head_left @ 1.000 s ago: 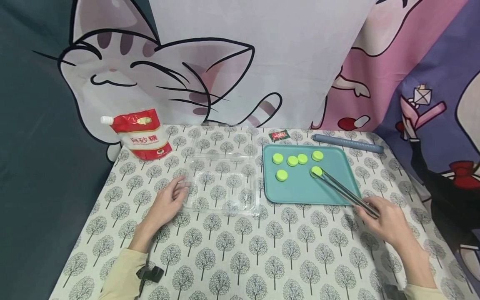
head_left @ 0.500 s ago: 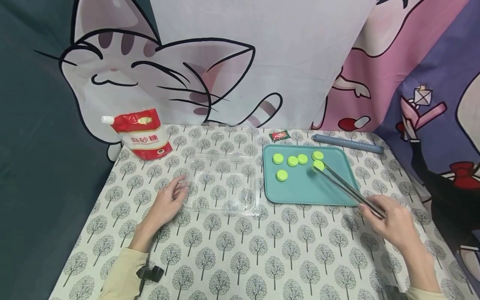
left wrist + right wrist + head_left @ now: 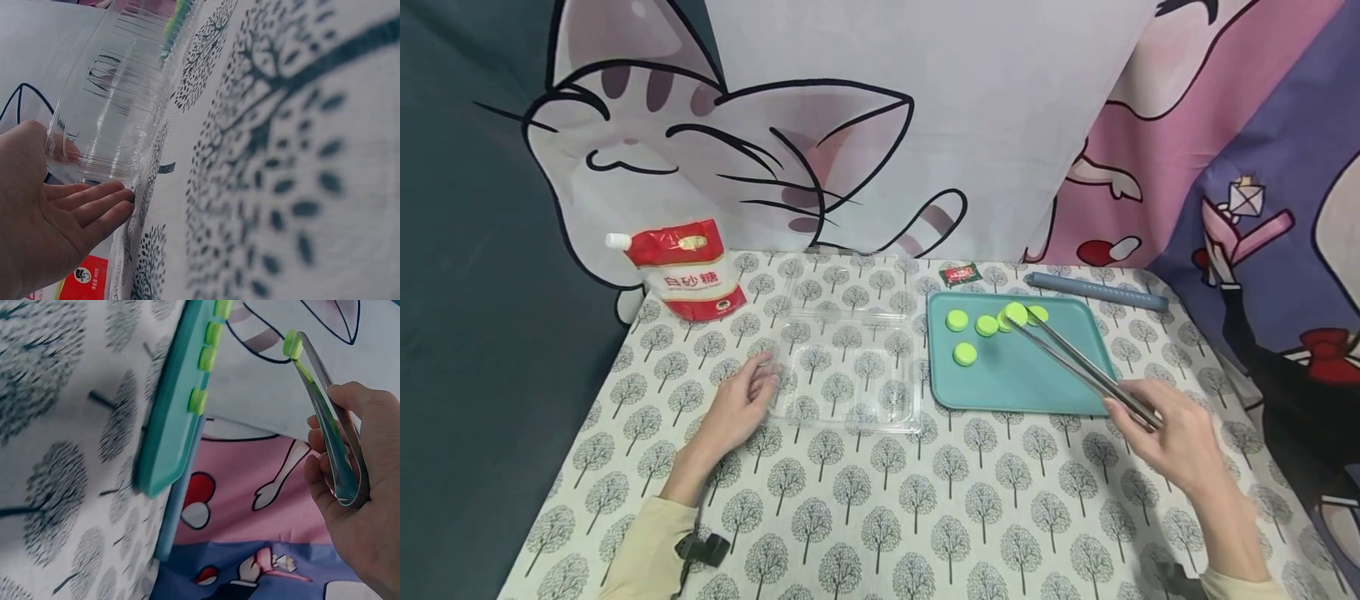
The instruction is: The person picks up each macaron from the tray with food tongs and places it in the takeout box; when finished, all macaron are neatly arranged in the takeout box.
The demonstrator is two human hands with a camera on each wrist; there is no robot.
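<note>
- Head view: a pair of metal tongs [image 3: 1116, 393] is gripped in the right hand [image 3: 1176, 437], squeezed between thumb and fingers.
- A green cake [image 3: 1016, 313] is pinched between the tips of the tongs; in the right wrist view it is seen raised above the tray [image 3: 1022, 383], apart from it.
- Five other green cakes [image 3: 965, 353] are borne by the tray toward its back and left, one of them partly hidden by the held cake.
- The left hand [image 3: 741, 400] is rested at the left edge of the clear box [image 3: 842, 425], fingers loosely extended; in the left wrist view the thumb is seen through the plastic.
- The box is laid open, its lid [image 3: 850, 287] turned toward the back.
- A red and white bag [image 3: 688, 271] is placed at the back left.
- Behind the tray, a small packet [image 3: 960, 273] and a blue-grey rod [image 3: 1097, 290] are laid on the tree-patterned cloth [image 3: 887, 533].
</note>
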